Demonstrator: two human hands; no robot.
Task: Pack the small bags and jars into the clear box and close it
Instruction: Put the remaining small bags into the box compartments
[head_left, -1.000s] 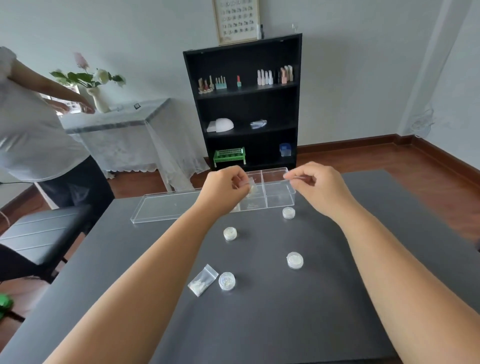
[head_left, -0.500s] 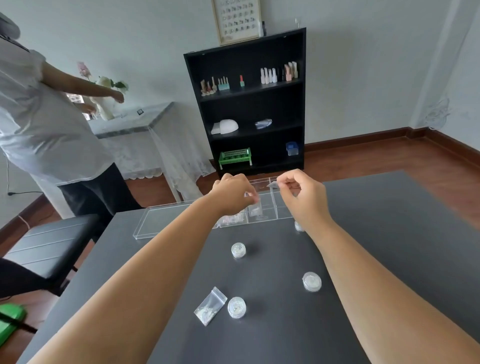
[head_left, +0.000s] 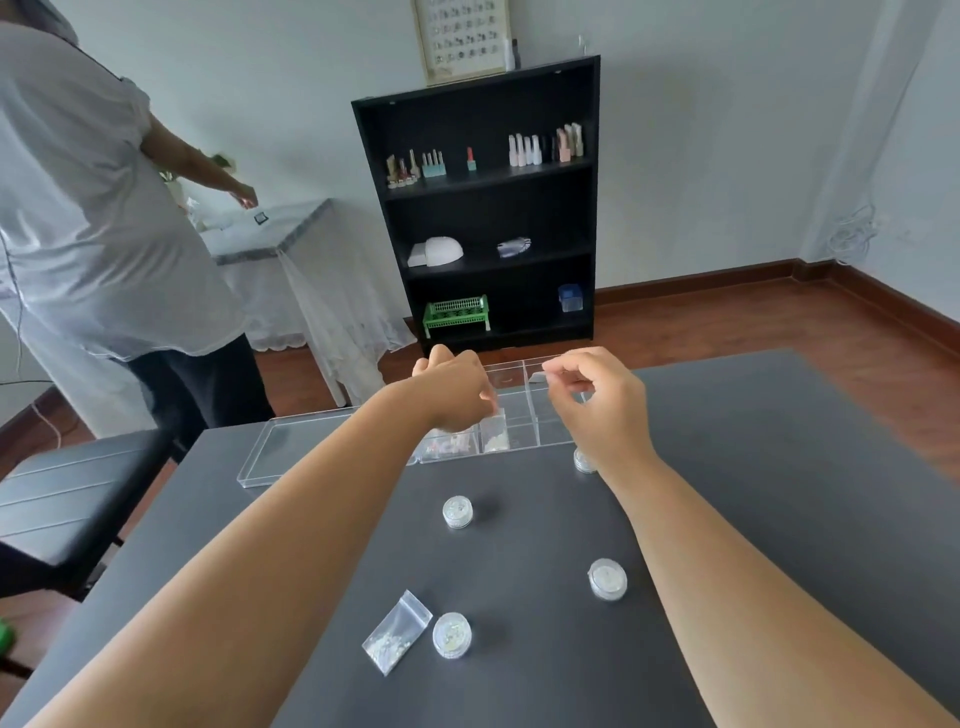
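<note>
The clear box (head_left: 540, 439) lies at the table's far edge, its lid (head_left: 306, 449) flat open to the left. My left hand (head_left: 452, 395) hovers over the box's left compartments, fingers pinched on a small bag (head_left: 493, 435) standing upright in one. A neighbouring compartment holds pinkish pieces (head_left: 449, 446). My right hand (head_left: 597, 405) pinches the box's far rim near its right end. On the table lie a small bag (head_left: 397, 631) and loose jars (head_left: 457, 512), (head_left: 607, 578), (head_left: 452, 634); a further jar (head_left: 584, 460) is half hidden by my right wrist.
A person in a white shirt (head_left: 93, 208) stands close at the left beside a black chair (head_left: 67, 499). A black shelf (head_left: 488, 208) stands against the far wall. The dark table (head_left: 753, 493) ends just behind the box.
My left hand has dropped lower and set the small bag into a left compartment. My right hand stays pinched at the box's right end. The person at the left has stepped nearer.
</note>
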